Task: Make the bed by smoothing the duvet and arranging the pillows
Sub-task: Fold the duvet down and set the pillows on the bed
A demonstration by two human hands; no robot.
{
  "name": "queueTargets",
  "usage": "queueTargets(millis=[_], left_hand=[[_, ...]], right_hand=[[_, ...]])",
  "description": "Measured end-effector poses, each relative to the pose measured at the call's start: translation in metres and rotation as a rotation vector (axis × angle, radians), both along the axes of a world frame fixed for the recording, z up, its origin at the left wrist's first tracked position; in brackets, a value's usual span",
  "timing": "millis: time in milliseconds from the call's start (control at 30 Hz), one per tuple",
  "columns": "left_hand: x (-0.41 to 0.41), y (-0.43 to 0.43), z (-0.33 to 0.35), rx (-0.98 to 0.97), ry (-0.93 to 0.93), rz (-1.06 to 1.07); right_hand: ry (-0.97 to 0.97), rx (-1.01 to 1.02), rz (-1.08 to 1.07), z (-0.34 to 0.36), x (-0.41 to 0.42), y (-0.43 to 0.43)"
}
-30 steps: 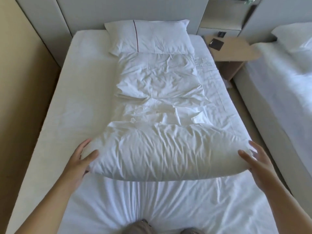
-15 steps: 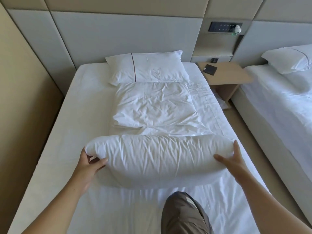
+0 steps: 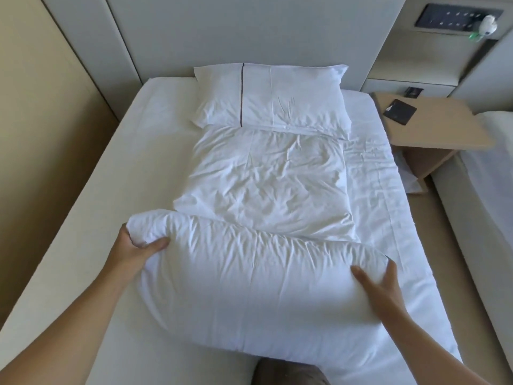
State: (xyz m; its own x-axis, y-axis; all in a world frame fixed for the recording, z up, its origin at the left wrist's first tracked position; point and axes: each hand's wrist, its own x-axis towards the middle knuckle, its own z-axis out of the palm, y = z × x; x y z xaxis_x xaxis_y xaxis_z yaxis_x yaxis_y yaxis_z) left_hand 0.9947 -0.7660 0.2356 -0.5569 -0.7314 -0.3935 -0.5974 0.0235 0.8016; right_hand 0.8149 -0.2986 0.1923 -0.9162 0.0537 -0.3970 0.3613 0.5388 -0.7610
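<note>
Nearest the camera, at the bottom edge, a patch of brown cloth (image 3: pixel 291 375) shows, too cut off to say what it is. Two bare forearms reach forward from the lower corners, one on each side. The left hand (image 3: pixel 136 245) is closed on the far left corner of the folded duvet (image 3: pixel 249 273), thumb on top and fingers tucked under a bunched bit of fabric. The right hand (image 3: pixel 380 287) lies open on the right end of the same fold, fingers spread and pressed into the bulge, thumb toward the middle; it grips nothing that I can see. The duvet is white and creased, doubled over into one thick roll across the near half of the bed (image 3: pixel 83 245), with its flatter part running up the middle to the head end. One white pillow (image 3: pixel 277 101) with a thin dark stripe lies at the head of the bed, its near edge touching the duvet. To the right stands one wooden desk (image 3: pixel 444 129) with one dark flat thing (image 3: pixel 399 112) on it. A second bed (image 3: pixel 488 190) shows at the right edge, and one dark switch panel (image 3: pixel 455 15) is on the wall above the desk
</note>
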Motion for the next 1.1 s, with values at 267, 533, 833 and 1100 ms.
queueTargets(millis=[267, 533, 833, 1100], left_hand=[[-0.033, 0.015, -0.005, -0.032, 0.003, 0.134], [-0.151, -0.018, 0.088, -0.178, 0.086, 0.04], [-0.317, -0.092, 0.147, -0.307, 0.084, -0.012], [-0.45, -0.143, -0.019, -0.349, -0.021, 0.1]], right_hand=[[0.057, 0.044, -0.13, -0.014, -0.036, -0.025], [0.294, -0.004, -0.117, 0.076, -0.15, -0.043], [0.45, -0.116, -0.164, 0.132, -0.334, -0.119], [0.294, 0.03, -0.253, -0.038, -0.47, -0.196]])
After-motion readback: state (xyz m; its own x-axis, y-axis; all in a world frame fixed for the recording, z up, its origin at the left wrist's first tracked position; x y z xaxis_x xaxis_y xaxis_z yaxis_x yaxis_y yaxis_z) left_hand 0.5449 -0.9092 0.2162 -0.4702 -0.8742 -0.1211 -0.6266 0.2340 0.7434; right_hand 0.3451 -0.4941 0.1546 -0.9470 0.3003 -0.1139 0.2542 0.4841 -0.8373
